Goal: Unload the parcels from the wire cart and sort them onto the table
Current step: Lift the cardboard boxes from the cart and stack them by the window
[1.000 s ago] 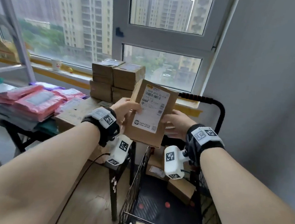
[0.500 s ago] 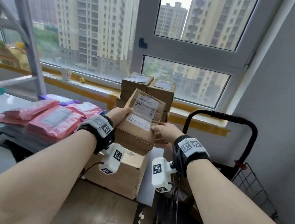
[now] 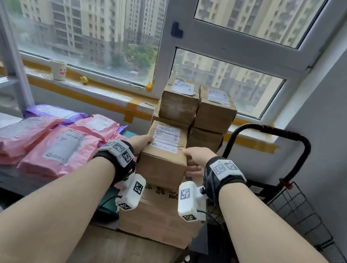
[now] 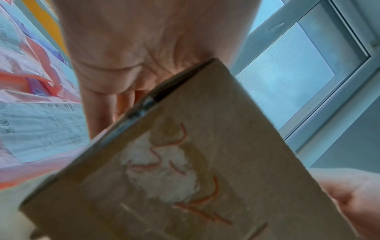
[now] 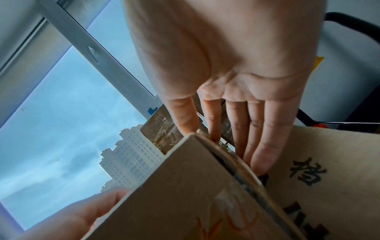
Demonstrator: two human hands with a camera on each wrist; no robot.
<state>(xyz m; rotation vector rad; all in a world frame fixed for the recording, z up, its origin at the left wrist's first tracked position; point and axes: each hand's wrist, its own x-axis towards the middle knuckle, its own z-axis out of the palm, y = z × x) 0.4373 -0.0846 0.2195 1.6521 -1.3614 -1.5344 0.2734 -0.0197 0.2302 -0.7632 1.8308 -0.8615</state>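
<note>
Brown cardboard parcel with white label, clamped between left hand and right hand, thumbs over its top edges; set on big printed carton on table, against stacked brown boxes. Placing step likely; release next. Pink mailers crowded left; black wire cart right.

Box: plain brown cardboard, white label with black print on top; underside carries orange line drawing and a whitish patch. Larger carton beneath: brown, black characters. Mail bags: pink, white labels; one purple. Cart: black wire. Wrist bands: black, black-and-white square markers.
</note>
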